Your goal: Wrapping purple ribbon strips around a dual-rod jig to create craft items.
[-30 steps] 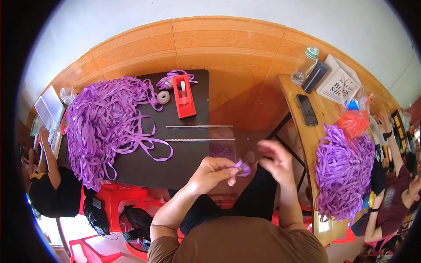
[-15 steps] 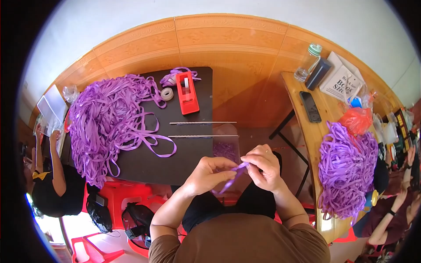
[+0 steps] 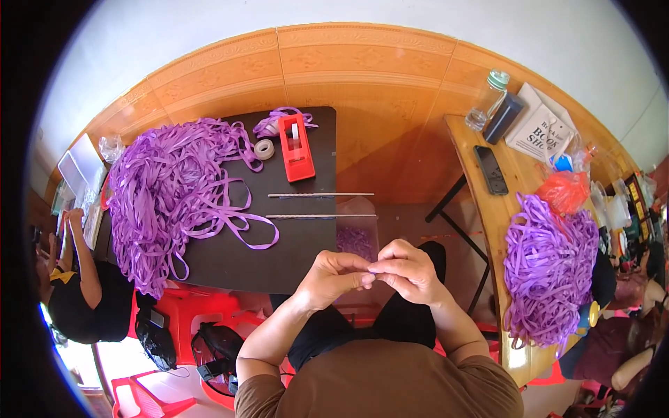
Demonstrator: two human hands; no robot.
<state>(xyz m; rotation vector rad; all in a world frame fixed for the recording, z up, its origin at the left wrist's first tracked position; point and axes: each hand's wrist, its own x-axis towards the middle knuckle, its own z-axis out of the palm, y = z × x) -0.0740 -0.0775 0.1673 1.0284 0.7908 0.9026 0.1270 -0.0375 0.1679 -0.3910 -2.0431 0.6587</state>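
My left hand [image 3: 332, 280] and my right hand [image 3: 407, 272] meet over my lap, just off the near right corner of the dark table [image 3: 240, 272]. Thumbs and fingers of both are pinched together on a purple ribbon [image 3: 376, 273], and only a sliver of it shows between the fingertips. Left of them, a big heap of purple ribbon [image 3: 160, 202] covers much of the table, with a loose loop trailing toward me. Two thin rods [image 3: 320, 195] lie across its right edge. Beyond them stand a red tape dispenser [image 3: 298, 160] and a tape roll [image 3: 264, 148].
Below the table's right edge, a bin [image 3: 357, 240] holds purple bits. The wooden table [image 3: 481, 209] on the right bears another ribbon heap [image 3: 550, 272], a phone [image 3: 491, 170], a bottle [image 3: 486, 104] and bags. People sit at far left and far right; red stools [image 3: 185, 320] stand nearby.
My right hand has moved slightly left, up against my left fingertips. The ribbon stretch that hung between and below the hands is now mostly hidden.
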